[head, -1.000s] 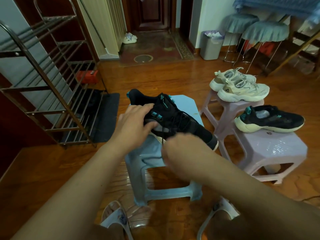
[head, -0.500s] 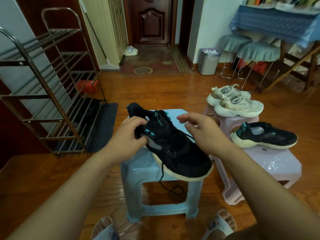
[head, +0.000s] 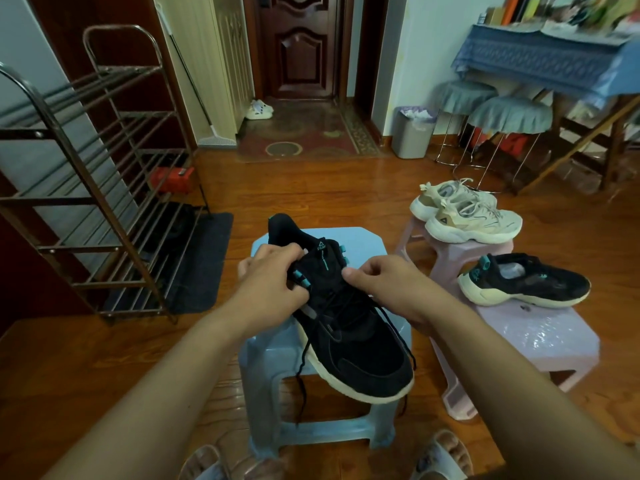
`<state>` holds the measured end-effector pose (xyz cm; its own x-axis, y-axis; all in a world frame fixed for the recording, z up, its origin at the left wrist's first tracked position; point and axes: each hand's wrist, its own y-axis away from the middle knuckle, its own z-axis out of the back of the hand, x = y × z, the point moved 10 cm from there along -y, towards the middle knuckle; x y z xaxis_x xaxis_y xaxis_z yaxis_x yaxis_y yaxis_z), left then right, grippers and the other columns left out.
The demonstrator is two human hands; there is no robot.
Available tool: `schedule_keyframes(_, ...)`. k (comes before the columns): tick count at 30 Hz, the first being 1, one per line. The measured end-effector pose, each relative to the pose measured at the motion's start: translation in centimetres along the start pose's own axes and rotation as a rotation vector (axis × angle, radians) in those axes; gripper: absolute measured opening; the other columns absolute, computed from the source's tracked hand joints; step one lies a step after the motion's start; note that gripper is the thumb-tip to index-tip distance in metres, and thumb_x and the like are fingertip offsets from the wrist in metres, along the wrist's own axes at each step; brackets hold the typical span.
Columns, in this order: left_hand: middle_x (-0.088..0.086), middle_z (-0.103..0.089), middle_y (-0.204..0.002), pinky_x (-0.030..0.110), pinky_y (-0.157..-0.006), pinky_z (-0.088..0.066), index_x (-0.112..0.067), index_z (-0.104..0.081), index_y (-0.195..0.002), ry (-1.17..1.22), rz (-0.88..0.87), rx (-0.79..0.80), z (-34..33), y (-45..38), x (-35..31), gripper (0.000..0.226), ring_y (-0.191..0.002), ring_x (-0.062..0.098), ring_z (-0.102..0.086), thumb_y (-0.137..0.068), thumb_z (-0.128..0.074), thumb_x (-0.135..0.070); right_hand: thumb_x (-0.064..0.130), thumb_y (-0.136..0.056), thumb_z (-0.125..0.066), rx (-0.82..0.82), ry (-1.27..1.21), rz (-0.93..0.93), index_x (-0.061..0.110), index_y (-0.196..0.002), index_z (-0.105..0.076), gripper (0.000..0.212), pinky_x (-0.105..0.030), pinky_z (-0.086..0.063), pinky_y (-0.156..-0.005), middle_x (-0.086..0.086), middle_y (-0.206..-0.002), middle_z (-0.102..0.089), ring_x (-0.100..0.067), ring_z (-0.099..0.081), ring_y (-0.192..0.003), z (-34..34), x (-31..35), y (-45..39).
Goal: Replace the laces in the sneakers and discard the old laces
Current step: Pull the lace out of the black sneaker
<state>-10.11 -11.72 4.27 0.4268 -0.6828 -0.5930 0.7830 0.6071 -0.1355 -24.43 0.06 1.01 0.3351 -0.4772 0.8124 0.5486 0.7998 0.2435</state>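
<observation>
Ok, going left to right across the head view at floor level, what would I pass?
Metal shoe rack → dark floor mat → blue stool with black sneaker → pink stool with second black sneaker.

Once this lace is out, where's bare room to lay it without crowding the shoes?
Free: the near half of the front pink stool, below the laceless black sneaker, and the blue stool's far right corner. Crowded: the rest of the blue stool, under the black sneaker and both hands, left hand, right hand; the rear pink stool, filled by the cream pair.
</observation>
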Motion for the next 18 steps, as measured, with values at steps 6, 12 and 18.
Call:
schedule_keyframes(6,-0.034,-0.036,-0.102,0.03,-0.104,-0.013,-0.037,-0.049,-0.135,-0.081,-0.047,-0.013,0.0,0.4,-0.4,0.055,-0.126,0.002,-0.027,-0.086,-0.065,-0.017,0.038,-0.095,-0.068,0.023,0.481,0.018,0.009,-0.069,-0.052,0.042,-0.03,-0.037,-0.058,-0.006,-0.064,-0.05,-0.021,-0.049,-0.061,0.4,3.2,-0.6)
schedule_keyframes(12,-0.033,-0.043,-0.103,0.031,-0.103,-0.015,-0.041,-0.051,-0.124,-0.096,-0.068,-0.035,-0.3,0.3,-0.1,0.047,-0.13,0.0,-0.029,-0.084,-0.063,-0.02,0.037,-0.1,-0.061,0.155,0.462,-0.087,0.001,-0.086,-0.063,0.039,-0.034,-0.06,-0.06,-0.014,-0.081,-0.066,-0.025,-0.069,-0.069,-0.4,2.6,-0.5)
schedule_keyframes(18,-0.02,-0.051,-0.115,0.034,-0.103,-0.018,-0.034,-0.054,-0.127,-0.071,-0.068,-0.045,-0.4,0.1,0.2,0.048,-0.131,0.006,-0.03,-0.084,-0.061,-0.014,0.025,-0.098,-0.066,0.255,-0.119,-0.159,-0.002,-0.103,-0.067,0.028,-0.028,-0.057,-0.064,-0.01,-0.08,-0.061,-0.015,-0.06,-0.067,0.0,-1.0,0.2)
